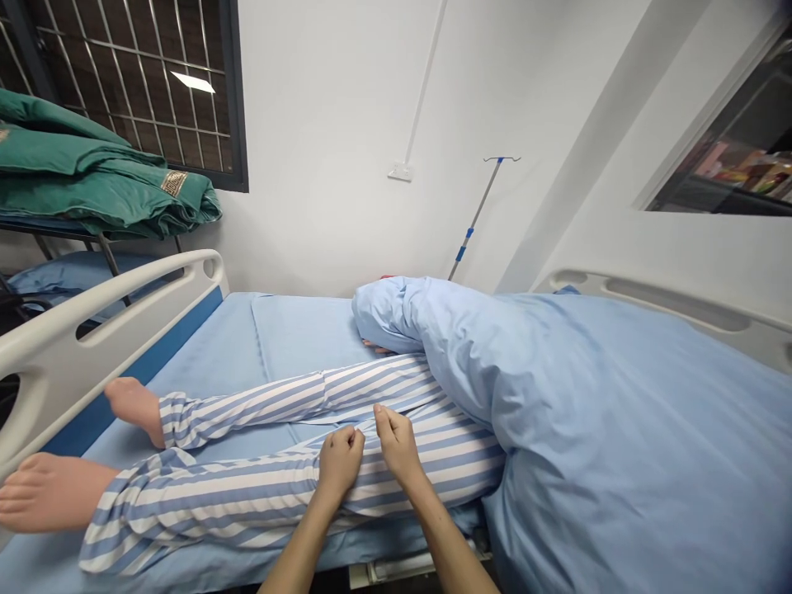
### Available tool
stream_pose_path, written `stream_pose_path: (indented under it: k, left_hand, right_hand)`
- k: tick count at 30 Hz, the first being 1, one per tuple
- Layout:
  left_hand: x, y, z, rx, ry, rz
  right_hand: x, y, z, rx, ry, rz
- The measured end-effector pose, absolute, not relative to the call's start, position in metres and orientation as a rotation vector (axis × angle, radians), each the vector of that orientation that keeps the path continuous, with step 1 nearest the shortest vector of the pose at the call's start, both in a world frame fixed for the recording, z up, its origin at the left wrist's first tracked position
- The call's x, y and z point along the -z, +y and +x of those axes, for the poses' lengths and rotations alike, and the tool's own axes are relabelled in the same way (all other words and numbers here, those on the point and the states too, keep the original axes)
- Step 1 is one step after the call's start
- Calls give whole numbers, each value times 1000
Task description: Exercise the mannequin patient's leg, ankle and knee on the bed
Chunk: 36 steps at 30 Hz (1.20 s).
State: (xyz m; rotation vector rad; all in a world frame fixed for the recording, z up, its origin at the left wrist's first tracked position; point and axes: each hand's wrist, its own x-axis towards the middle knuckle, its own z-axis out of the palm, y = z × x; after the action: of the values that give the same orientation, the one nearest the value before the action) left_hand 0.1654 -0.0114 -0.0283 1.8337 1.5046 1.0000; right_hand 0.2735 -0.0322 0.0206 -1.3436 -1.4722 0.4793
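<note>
My left hand is closed in a fist, knuckles up, over the blue-and-white striped trousers of a lying figure. Beside it, a short gap to the right, my right hand is also a fist, its thumb on top. Nothing shows in either hand; whether they press on the cloth I cannot tell. The bare feet of the figure look smooth, like a manikin's, and point left. A light blue quilt is bunched over the upper body, and a few fingertips peek out under its edge.
The bed has a light blue sheet, a footboard at left and a headboard at right. Behind it stand a drip pole and a wall socket. Green folded bedding is piled at upper left.
</note>
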Motion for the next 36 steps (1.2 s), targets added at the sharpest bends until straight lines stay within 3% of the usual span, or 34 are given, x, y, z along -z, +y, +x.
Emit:
stream_pose_path:
  k: [8,16,24,36]
  left_hand:
    - [28,-16,168,-933,1568,1922]
    - [14,-11,182,-1042,1553,1800]
    - [-4,-15,219,-1330,1216,1249]
    - [27,-17,208,-1192,1334,1593]
  right_hand:
    - [30,-34,287,-471,-1384,-1361]
    - [23,-34,288,-497,-1336,-1341]
    - [25,-34,290,-527,-1276,-1330]
    - [21,-35,284,-550,-1316,-1339]
